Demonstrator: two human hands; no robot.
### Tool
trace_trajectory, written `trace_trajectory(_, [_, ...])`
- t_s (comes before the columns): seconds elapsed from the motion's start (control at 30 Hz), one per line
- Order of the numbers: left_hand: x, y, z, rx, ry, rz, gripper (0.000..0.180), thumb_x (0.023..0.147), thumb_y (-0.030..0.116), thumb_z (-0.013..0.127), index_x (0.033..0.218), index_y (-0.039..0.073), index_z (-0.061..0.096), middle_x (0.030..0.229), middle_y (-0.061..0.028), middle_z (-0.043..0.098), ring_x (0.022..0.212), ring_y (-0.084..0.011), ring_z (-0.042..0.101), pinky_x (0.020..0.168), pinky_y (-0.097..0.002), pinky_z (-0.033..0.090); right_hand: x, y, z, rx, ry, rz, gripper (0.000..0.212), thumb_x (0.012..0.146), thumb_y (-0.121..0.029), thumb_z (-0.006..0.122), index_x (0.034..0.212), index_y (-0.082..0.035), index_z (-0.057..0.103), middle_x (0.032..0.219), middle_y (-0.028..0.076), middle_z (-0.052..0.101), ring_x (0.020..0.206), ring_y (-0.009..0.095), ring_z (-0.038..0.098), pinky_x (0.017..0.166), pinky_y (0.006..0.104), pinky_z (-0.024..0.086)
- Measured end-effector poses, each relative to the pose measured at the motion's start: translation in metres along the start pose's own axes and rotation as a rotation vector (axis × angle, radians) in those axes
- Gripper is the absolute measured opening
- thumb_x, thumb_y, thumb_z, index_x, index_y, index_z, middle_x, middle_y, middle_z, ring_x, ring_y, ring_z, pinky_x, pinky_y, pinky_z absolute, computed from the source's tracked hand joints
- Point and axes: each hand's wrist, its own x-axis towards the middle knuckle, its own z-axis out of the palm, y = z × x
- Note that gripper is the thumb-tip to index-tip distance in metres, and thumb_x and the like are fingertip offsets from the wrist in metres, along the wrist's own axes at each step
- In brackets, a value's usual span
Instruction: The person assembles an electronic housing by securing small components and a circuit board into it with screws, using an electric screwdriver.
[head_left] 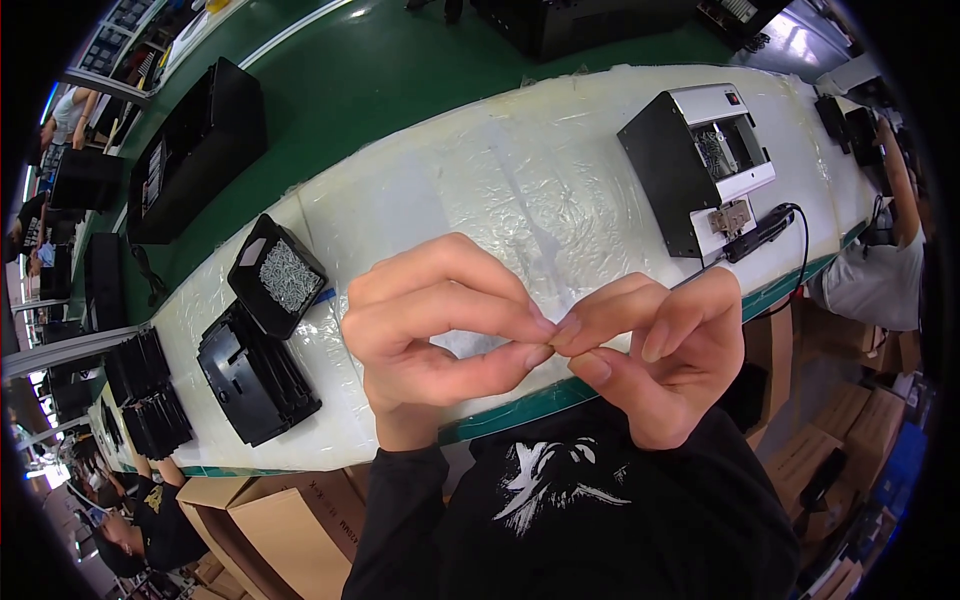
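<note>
My left hand [430,335] and my right hand [675,350] meet over the near edge of the table. Each pinches thumb against forefinger, and the fingertips touch. Anything held between them is hidden or too small to make out. To the left of my hands, a black bin [250,265] holds many small silver screws [288,278]. Beside it lies a stack of black plastic panels [250,375]. Off to the right stands a black and silver screw feeder [672,165], with a black electric screwdriver [765,232] lying by its front.
Clear film covers the white work surface [480,170]. Beyond it, on a green surface [330,110], sits a large black housing [200,150]. An open cardboard box [295,535] stands below the table at left. Other people are at both sides; more cartons [850,425] lie at right.
</note>
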Motion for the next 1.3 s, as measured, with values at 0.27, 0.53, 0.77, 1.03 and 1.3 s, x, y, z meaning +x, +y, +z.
trace_trajectory(0.27, [-0.0004, 0.0018, -0.0005, -0.030, -0.003, -0.040, 0.020, 0.053, -0.006, 0.071, 0.072, 0.001, 0.070, 0.071, -0.0080, 0.063, 0.057, -0.0129, 0.059, 0.049, -0.0207, 0.044, 0.0003, 0.0013, -0.0004, -0.011, -0.013, 0.000, 0.036, 0.072, 0.015, 0.066, 0.086, -0.004, 0.038, 0.079, 0.021, 0.066, 0.070, 0.019, 0.065, 0.061, 0.0258, 0.049])
trace_trajectory(0.53, [-0.0009, 0.0001, 0.0003, -0.055, 0.006, -0.055, 0.020, 0.054, -0.006, 0.069, 0.073, 0.001, 0.070, 0.072, -0.0088, 0.063, 0.059, -0.0134, 0.060, 0.051, -0.0212, 0.044, 0.0007, 0.0046, -0.0020, 0.012, -0.020, 0.015, 0.037, 0.075, 0.014, 0.064, 0.087, -0.005, 0.036, 0.080, 0.022, 0.065, 0.071, 0.019, 0.066, 0.060, 0.0255, 0.049])
trace_trajectory(0.77, [-0.0010, 0.0004, -0.0008, -0.066, 0.010, -0.056, 0.019, 0.054, -0.005, 0.069, 0.072, 0.002, 0.070, 0.071, -0.0086, 0.063, 0.059, -0.0133, 0.060, 0.051, -0.0212, 0.044, 0.0014, 0.0040, -0.0010, 0.004, -0.031, 0.012, 0.037, 0.075, 0.014, 0.064, 0.087, -0.006, 0.036, 0.080, 0.022, 0.066, 0.070, 0.019, 0.066, 0.059, 0.0251, 0.049])
trace_trajectory(1.03, [-0.0022, 0.0012, -0.0017, -0.069, 0.013, -0.089, 0.020, 0.053, -0.005, 0.069, 0.071, 0.002, 0.070, 0.071, -0.0072, 0.063, 0.058, -0.0127, 0.059, 0.051, -0.0210, 0.043, 0.0023, 0.0033, 0.0000, -0.002, -0.027, 0.017, 0.034, 0.075, 0.014, 0.064, 0.085, -0.005, 0.038, 0.080, 0.022, 0.065, 0.070, 0.019, 0.065, 0.061, 0.0261, 0.048])
trace_trajectory(1.3, [-0.0014, -0.0012, -0.0031, -0.154, -0.010, -0.159, 0.017, 0.051, 0.000, 0.068, 0.068, 0.001, 0.068, 0.068, -0.0078, 0.060, 0.057, -0.0156, 0.056, 0.052, -0.0238, 0.043, 0.0026, 0.0041, 0.0003, 0.021, -0.031, 0.007, 0.033, 0.074, 0.014, 0.064, 0.083, -0.005, 0.039, 0.079, 0.021, 0.065, 0.069, 0.018, 0.064, 0.062, 0.0260, 0.048])
